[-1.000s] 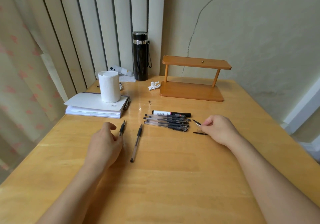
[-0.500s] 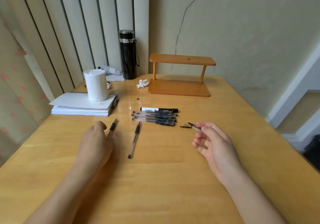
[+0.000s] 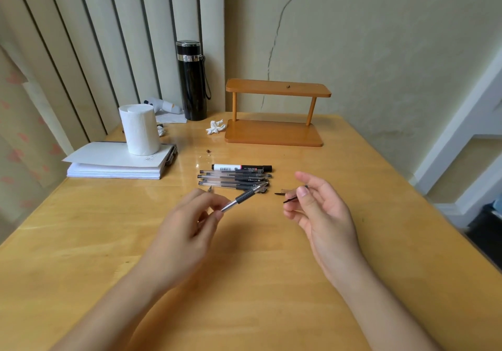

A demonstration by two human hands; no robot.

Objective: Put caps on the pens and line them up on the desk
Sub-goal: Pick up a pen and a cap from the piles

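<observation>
My left hand pinches an uncapped clear pen with a black grip, lifted off the desk and pointing up-right. My right hand is raised palm-in and holds a small clear cap with a black clip between thumb and fingers, a short gap from the pen's tip. Another loose cap lies on the desk just behind it. Several capped pens lie side by side in a row, with a black-and-white marker at the back. The tip of a second loose pen shows above my left hand.
On the wooden desk, a small wooden shelf stands at the back. A black flask stands left of it. A tissue roll sits on a paper stack at the left. A crumpled tissue lies by the shelf.
My left hand has picked up one pen from the desk and swung it toward the right. My right hand has lifted off the desk with a cap and turned palm-in.
</observation>
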